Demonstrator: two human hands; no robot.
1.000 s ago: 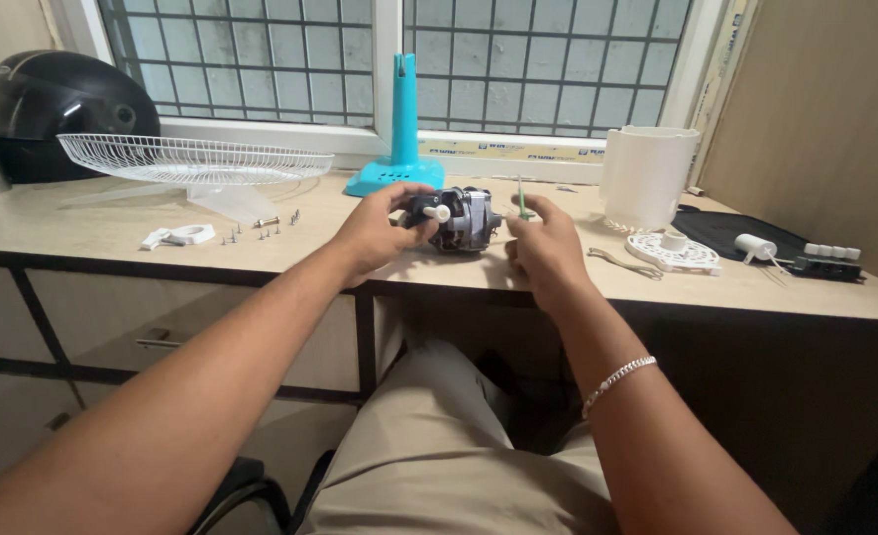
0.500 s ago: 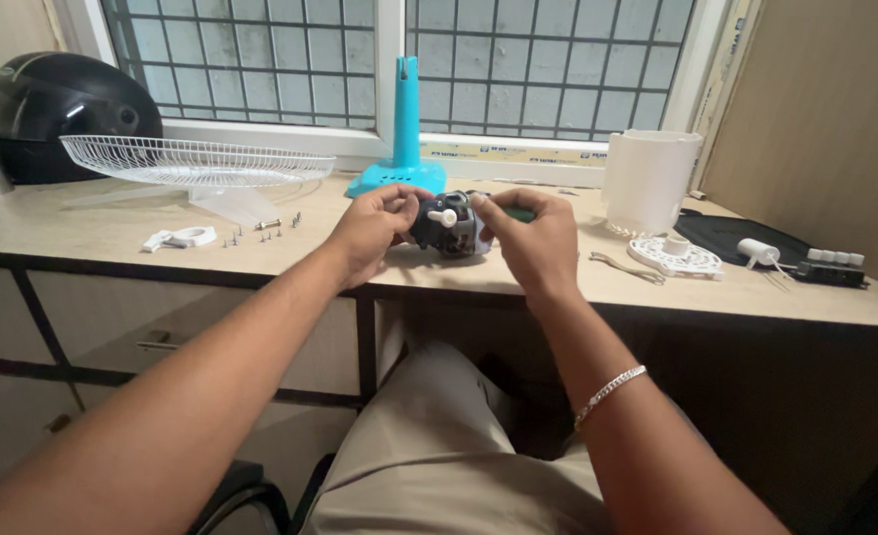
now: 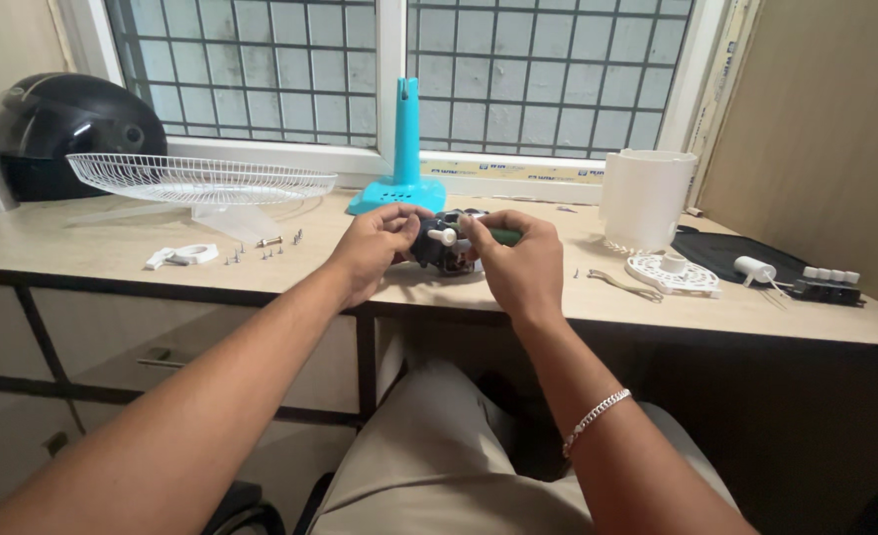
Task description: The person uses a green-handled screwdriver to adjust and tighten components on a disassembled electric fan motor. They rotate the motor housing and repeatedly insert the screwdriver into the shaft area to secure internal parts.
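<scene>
A dark fan motor (image 3: 446, 243) sits on the wooden counter (image 3: 518, 297) right at its near edge, in front of the turquoise fan stand (image 3: 404, 159). The left hand (image 3: 372, 248) is closed around the motor's left side, fingers curled over the top of it. The right hand (image 3: 518, 263) meets it from the right, closed on a green-handled screwdriver (image 3: 498, 236) pinched between thumb and fingertips. The tool's long axis runs roughly level, left to right, its working end pointing left into the motor body beside the short white shaft (image 3: 442, 236) that sticks out toward the camera; the tip itself is hidden, so whether it is seated in a screw is hard to say. Both hands touch the motor, the right one lying closer to the shaft.

Off to the left lie a white wire fan guard (image 3: 201, 178), a small white plastic part (image 3: 186, 257) and a few loose screws (image 3: 266, 248). To the right stand a white cylindrical housing (image 3: 647, 198) and a round white slotted cover (image 3: 672, 274).
</scene>
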